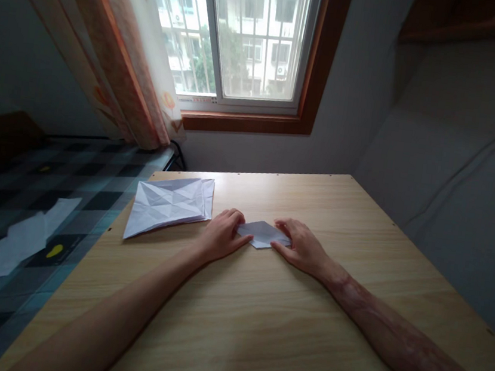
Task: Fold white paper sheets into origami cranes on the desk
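A small piece of folded white paper (262,234) lies on the wooden table between my hands, with pointed corners at its top and bottom. My left hand (223,235) grips its left end, thumb on the near side and fingers curled at the far side. At the opposite end, my right hand (298,245) pinches the paper in the same way. The tips of some fingers are hidden behind the paper and the hands. Left of my left hand rests a stack of creased white paper sheets (168,203).
The light wooden table (258,319) reaches toward the wall below a barred window (261,37). On the left stands a bed with a checked cover (114,169), where white paper strips (19,245) lie. A patterned curtain (128,50) hangs beside the window.
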A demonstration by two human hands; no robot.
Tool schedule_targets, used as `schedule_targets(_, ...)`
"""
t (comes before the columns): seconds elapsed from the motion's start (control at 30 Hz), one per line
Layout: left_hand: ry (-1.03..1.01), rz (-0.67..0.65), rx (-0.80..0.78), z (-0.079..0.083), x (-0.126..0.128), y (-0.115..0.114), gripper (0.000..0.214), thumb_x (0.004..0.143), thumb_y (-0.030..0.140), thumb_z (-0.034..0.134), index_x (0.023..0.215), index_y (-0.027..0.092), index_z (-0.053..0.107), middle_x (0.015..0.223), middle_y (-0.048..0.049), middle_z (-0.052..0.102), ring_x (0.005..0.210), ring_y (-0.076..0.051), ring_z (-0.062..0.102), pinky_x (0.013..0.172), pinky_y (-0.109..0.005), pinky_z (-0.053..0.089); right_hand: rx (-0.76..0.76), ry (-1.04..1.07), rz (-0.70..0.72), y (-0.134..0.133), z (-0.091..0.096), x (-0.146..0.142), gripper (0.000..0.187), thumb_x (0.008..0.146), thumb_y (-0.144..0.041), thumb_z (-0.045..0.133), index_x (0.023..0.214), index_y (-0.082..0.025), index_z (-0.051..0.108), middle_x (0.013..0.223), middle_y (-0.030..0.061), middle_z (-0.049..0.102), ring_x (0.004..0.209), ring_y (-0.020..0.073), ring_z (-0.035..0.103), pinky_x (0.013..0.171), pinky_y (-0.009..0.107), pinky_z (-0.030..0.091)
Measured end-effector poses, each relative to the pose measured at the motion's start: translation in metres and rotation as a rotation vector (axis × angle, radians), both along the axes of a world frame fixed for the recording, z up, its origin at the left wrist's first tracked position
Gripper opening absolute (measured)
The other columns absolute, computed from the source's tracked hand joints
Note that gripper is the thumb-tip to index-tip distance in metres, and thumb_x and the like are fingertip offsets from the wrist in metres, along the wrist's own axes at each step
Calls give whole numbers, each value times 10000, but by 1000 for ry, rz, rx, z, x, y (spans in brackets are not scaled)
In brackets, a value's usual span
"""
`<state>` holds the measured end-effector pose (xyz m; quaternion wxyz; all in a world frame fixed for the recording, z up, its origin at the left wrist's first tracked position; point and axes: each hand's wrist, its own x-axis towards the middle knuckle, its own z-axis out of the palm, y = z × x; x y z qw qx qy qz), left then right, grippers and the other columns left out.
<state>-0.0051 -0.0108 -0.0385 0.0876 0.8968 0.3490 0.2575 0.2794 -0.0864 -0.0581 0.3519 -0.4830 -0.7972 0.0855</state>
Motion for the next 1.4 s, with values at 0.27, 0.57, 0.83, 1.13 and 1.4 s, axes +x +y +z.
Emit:
schedule_targets(0.27,-36,-64,11,-5,0,3,225,936,369,795,1021,240,631,1102,-64,735,973,-253,686,863,-400,559,19,13,67,1,0,0,176,973,-219,718,1146,-247,705,1034,69,780,989,278,707,1127,524,472)
schedule_targets(0.57,-169,-61,15,-7,-3,1,247,841,184,815,1020,229,652,963,-19,740,908,-222,693,888,-356,534,225,120,58,2,0,0,185,926,-76,653,947,-259,666,893,7,742,866,222,701,1159,520,475)
schedule_targets(0.83,-214,-186,204,0,-4,-2,72,987,167,686,1009,230,715,987,-46,755,942,-218,690,918,-372,519,397,162,30,-4,11,-3,195,962,-86,691,977,-281,694,952,24,763,958,254,690,1114,513,520)
schedule_targets(1.13,-38,-354,132,10,2,-11,219,863,152,710,1058,248,740,1177,-50,788,1034,-230,738,1006,-400,540,226,-17,6,1,4,4,300,794,35,660,833,-256,720,996,27,792,1004,272,672,1128,515,473)
schedule_targets(1.4,-21,-320,-18,9,3,-9,137,992,299,693,1113,243,726,1126,-71,772,984,-209,742,865,-323,585,196,-98,83,-4,9,-3,197,904,-103,700,1038,-244,734,1098,63,794,1067,285,669,1166,529,454)
